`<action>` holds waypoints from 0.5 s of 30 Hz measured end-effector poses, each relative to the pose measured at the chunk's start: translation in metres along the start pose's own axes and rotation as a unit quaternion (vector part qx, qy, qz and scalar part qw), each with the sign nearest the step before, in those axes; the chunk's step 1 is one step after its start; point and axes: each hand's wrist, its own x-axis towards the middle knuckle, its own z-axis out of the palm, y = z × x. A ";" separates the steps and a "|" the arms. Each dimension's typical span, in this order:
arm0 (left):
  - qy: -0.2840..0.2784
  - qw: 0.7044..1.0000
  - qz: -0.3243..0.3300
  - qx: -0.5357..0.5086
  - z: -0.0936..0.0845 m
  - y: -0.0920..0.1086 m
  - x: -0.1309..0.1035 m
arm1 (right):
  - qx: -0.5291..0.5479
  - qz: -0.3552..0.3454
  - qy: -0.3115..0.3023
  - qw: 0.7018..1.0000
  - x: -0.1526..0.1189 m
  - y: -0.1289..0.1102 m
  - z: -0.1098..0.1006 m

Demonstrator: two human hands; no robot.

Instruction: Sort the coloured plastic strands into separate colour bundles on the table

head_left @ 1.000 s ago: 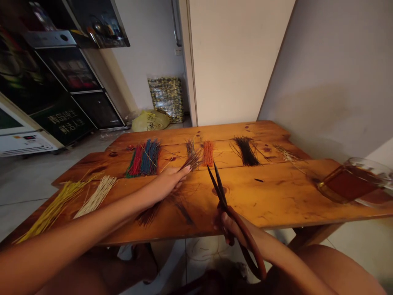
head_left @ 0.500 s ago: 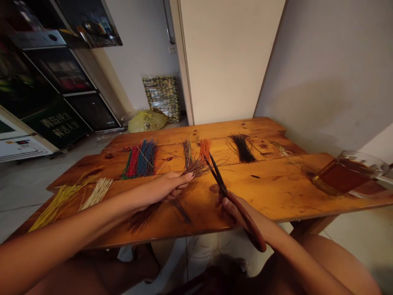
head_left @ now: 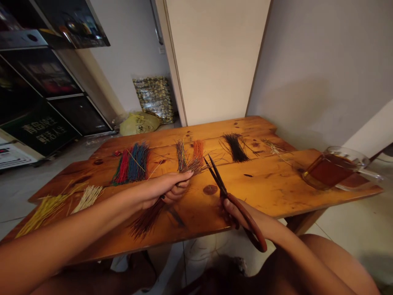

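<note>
My left hand [head_left: 172, 186] is closed around the middle of a bundle of thin brown strands [head_left: 149, 219]. One end of the bundle fans out past my thumb, and the other hangs toward the table's near edge. In my right hand [head_left: 235, 211] is a pair of scissors [head_left: 218, 177] with large reddish-brown handle loops. Its dark blades point up and away, slightly parted, just right of the strand tips. Beyond my left hand lie an orange bundle [head_left: 198, 150] and a thin mixed-colour bundle [head_left: 181, 155].
The wooden table [head_left: 264, 188] also bears red, green and blue bundles [head_left: 135, 162], a black bundle [head_left: 236, 148], yellow strands [head_left: 41, 211] and cream strands [head_left: 89, 197]. A glass mug of brown liquid [head_left: 330, 170] stands at the right. A yellowish bag [head_left: 139, 123] sits on the floor behind.
The camera view has shifted slightly, moving the table and its contents left in the picture. The scissors' blades look a little wider apart. Both hands keep their holds.
</note>
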 end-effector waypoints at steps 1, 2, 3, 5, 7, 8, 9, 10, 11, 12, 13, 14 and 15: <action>-0.002 1.000 0.001 -0.007 0.001 0.000 0.002 | 0.008 0.000 0.001 1.000 -0.001 0.002 0.000; -0.003 1.000 0.003 -0.017 0.002 0.000 0.004 | 0.015 0.003 0.003 1.000 -0.001 0.004 0.000; -0.005 1.000 0.005 -0.030 0.004 0.000 0.006 | 0.022 0.007 0.005 1.000 -0.001 0.005 0.000; -0.005 0.998 0.011 -0.057 0.006 0.000 0.008 | 0.033 0.014 0.006 0.999 -0.002 0.005 -0.001; 0.001 0.996 0.017 -0.083 0.009 0.002 0.009 | 0.030 0.018 0.005 0.999 -0.003 0.004 -0.001; 0.004 0.996 0.018 -0.092 0.010 0.003 0.009 | 0.022 0.018 0.004 1.000 -0.004 0.003 -0.001; 0.005 0.995 0.019 -0.099 0.010 0.004 0.010 | 0.010 0.016 0.003 1.000 -0.004 0.002 -0.001; 0.002 0.995 0.019 -0.102 0.011 0.004 0.010 | -0.003 0.014 0.001 1.000 -0.005 0.001 0.000; -0.006 0.995 0.017 -0.102 0.012 0.005 0.010 | -0.013 0.014 0.000 1.000 -0.005 -0.001 0.000; -0.015 0.995 0.015 -0.100 0.013 0.005 0.010 | -0.020 0.016 -0.003 1.000 -0.005 -0.002 0.001; -0.025 0.995 0.013 -0.096 0.014 0.005 0.010 | -0.022 0.019 -0.006 1.000 -0.005 -0.003 0.001; -0.033 0.995 0.010 -0.091 0.015 0.005 0.010 | -0.024 0.024 -0.010 0.999 -0.005 -0.005 0.001; -0.035 0.996 0.008 -0.084 0.016 0.004 0.010 | -0.025 0.028 -0.015 0.999 -0.005 -0.006 0.001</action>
